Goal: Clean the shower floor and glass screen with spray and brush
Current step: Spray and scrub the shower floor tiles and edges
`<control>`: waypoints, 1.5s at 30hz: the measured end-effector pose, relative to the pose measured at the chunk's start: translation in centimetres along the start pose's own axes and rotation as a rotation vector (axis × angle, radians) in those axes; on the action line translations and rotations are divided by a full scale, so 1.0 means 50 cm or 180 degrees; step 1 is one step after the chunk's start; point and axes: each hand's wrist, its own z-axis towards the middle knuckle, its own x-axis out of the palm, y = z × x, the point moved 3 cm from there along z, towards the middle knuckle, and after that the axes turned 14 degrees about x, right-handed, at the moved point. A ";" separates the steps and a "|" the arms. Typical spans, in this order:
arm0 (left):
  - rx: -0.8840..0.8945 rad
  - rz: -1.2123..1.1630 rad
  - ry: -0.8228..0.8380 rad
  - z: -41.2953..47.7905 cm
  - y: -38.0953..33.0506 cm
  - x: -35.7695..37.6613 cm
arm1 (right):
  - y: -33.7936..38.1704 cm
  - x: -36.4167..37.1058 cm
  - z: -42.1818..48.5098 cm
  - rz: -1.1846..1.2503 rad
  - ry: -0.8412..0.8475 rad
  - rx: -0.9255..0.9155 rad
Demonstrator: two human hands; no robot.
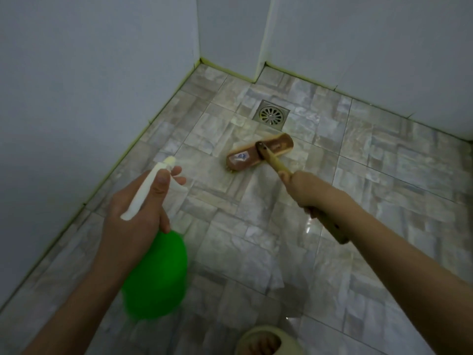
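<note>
The left hand (138, 208) is gripping the spray bottle (156, 275) by its neck, thumb lying along the white spray head and fingers curling round the trigger. The bottle's round green body is hanging below the hand, blurred, well to the near left of the drain (271, 114). The right hand (304, 188) is wrapping its fingers tightly round the pale wooden handle of the brush (256, 153). The brush's brown wooden head, carrying a small worn label on its back, is sitting bristles-down on the floor (384, 175) just on the near side of the drain. The grey stone-pattern tiles are shining wet nearer than the drain. A foot in a pale slipper (258, 336) is showing farthest from it.
</note>
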 end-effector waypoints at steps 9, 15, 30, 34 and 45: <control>0.0017 -0.0122 -0.0224 -0.010 -0.023 -0.036 | -0.001 0.179 -0.179 -0.0676 0.0301 -0.0638; 0.0095 -0.0164 -0.0337 -0.015 -0.030 -0.074 | 0.033 0.167 -0.179 -0.0867 0.0204 -0.0680; 0.0070 -0.0129 -0.0440 -0.023 -0.007 -0.106 | 0.093 0.154 -0.109 -0.0704 -0.0349 -0.0840; 0.0078 -0.0082 -0.0396 -0.015 0.001 -0.096 | 0.179 0.071 -0.005 -0.0415 -0.0340 -0.0745; 0.0179 -0.0105 -0.0128 0.030 -0.006 -0.057 | 0.203 -0.020 0.070 -0.0143 -0.0333 -0.0538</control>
